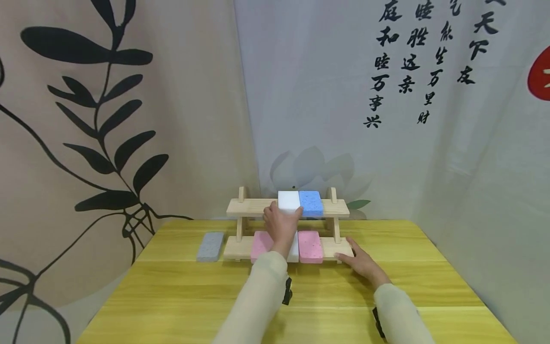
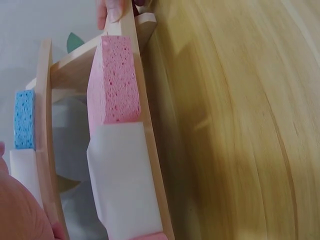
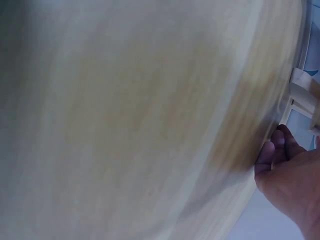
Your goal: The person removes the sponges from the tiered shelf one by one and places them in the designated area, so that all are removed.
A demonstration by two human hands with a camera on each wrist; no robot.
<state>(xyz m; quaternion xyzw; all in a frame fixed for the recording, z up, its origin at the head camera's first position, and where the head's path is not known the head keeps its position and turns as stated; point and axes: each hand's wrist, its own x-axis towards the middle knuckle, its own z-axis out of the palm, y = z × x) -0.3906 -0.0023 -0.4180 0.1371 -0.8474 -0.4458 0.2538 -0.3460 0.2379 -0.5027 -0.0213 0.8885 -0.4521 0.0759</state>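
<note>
We note the left hand (image 1: 282,225) pinching the white block (image 1: 288,200) on the upper shelf (image 1: 337,208). The right hand (image 1: 364,262) grips the lower shelf (image 1: 332,248).

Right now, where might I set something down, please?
Free: table right of the right hand and in front of the gray sponge; the upper shelf left of the left hand. Crowded: the lower shelf, around its pink sponges.
</note>
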